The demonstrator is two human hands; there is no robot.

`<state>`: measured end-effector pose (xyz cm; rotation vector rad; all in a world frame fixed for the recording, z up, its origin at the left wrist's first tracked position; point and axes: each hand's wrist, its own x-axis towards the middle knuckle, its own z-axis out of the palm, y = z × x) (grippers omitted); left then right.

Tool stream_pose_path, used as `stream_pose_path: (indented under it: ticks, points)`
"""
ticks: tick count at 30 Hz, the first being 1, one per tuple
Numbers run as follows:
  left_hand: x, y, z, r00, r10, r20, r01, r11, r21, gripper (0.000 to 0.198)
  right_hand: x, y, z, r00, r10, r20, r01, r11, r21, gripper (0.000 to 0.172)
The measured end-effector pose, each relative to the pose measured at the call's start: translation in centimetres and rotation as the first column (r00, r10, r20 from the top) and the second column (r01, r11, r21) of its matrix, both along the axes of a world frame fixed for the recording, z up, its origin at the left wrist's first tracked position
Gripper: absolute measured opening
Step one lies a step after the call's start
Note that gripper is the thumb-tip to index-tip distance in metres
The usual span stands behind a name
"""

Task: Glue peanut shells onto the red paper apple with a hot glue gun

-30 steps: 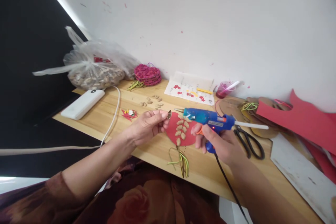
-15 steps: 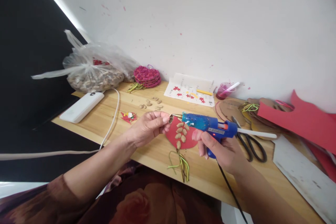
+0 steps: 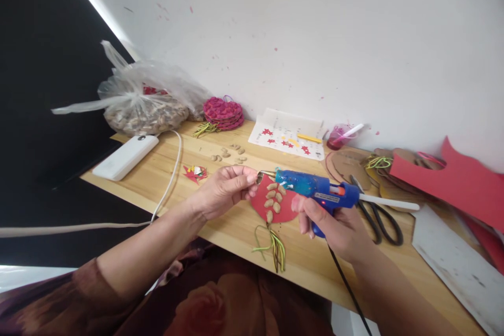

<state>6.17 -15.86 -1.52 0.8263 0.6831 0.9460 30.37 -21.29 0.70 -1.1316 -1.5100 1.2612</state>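
Note:
Between its thumb and fingertips, my left hand (image 3: 226, 191) pinches a small half peanut shell (image 3: 259, 178), its dark hollow side partly showing. The metal nozzle of a blue hot glue gun (image 3: 305, 182) meets that shell. My right hand (image 3: 338, 228) is wrapped round the gun's handle; a white glue stick (image 3: 394, 202) sticks out of its back. Beneath both hands lies a red card disc (image 3: 258, 206), partly covered, with several tan peanut shells (image 3: 270, 203) set on it in two slanting rows. A green and brown string tassel (image 3: 279, 249) hangs from its near edge.
Loose shells (image 3: 225, 153) lie beyond my left hand, near red paper scraps (image 3: 193, 172). A white power strip (image 3: 126, 157) and a plastic bag (image 3: 145, 110) stand left. Black-handled scissors (image 3: 388, 226), card pieces and red sheets (image 3: 444, 184) fill the right.
The whole view has shifted slightly. Both hands keep nearly the same pose, with the shell still held at the glue gun's nozzle.

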Motion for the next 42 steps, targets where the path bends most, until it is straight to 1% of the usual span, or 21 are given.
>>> stream_pose_path:
  ticks: [8, 12, 18, 25, 29, 42]
  points:
    - [0.06, -0.03, 0.06, 1.000, -0.010, 0.001, 0.010, 1.000, -0.023, 0.034, -0.11, -0.04, 0.28, 1.000, -0.005, 0.016, 0.005, 1.000, -0.002, 0.041]
    - [0.11, -0.06, 0.15, 1.000, -0.019, 0.014, 0.019, 1.000, -0.018, 0.034, -0.01, -0.01, 0.09, 1.000, -0.005, 0.003, 0.005, 1.000, 0.000, 0.039]
    - [0.05, -0.06, -0.21, 0.999, -0.010, 0.039, 0.012, 0.999, -0.037, 0.033, 0.02, 0.02, 0.01, 1.000, 0.000, -0.002, 0.000, 1.000, 0.028, 0.036]
    - [0.09, -0.18, 0.19, 0.999, -0.005, 0.046, 0.007, 0.999, -0.046, 0.032, 0.15, 0.07, -0.10, 1.000, 0.001, 0.009, -0.001, 1.000, 0.013, 0.037]
    - [0.01, -0.23, 0.15, 0.999, -0.008, 0.043, 0.011, 0.999, -0.050, 0.031, 0.11, 0.13, 0.02, 1.000, 0.004, 0.017, -0.004, 1.000, 0.026, 0.038]
    - [-0.09, -0.26, 0.13, 0.999, -0.005, 0.034, 0.006, 1.000, -0.031, 0.035, 0.06, 0.08, -0.04, 1.000, -0.012, 0.006, 0.012, 1.000, 0.024, 0.036]
